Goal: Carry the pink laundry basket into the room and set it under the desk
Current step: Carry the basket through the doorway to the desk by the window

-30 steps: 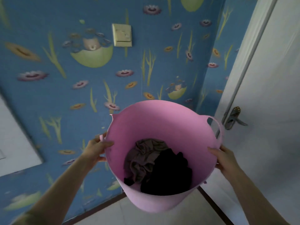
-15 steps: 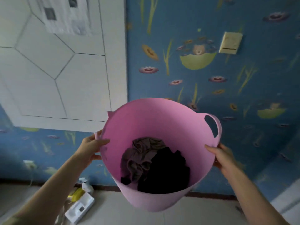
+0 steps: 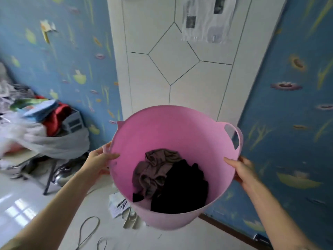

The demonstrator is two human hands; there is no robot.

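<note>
The pink laundry basket (image 3: 167,129) hangs in the air in front of me, tilted so I look into it. Brown and black clothes (image 3: 169,179) lie in its bottom. My left hand (image 3: 98,162) grips the rim on the left, thumb inside the wall. On the right, my right hand (image 3: 243,168) holds the rim just below the cut-out handle (image 3: 232,136). A cluttered desk or table (image 3: 21,156) piled with clothes and papers stands at the left, with dark legs beneath it.
A white panelled cabinet (image 3: 180,73) stands straight ahead against blue patterned wallpaper (image 3: 288,105). Papers (image 3: 119,204) and a grey cord (image 3: 90,230) lie on the glossy white floor (image 3: 21,204). A metal pot (image 3: 63,174) sits under the cluttered table.
My view has swung left: the door and light switch have gone out of frame, the white cabinet is now centred and the cluttered table appears. Both hands keep the same hold on the basket.
</note>
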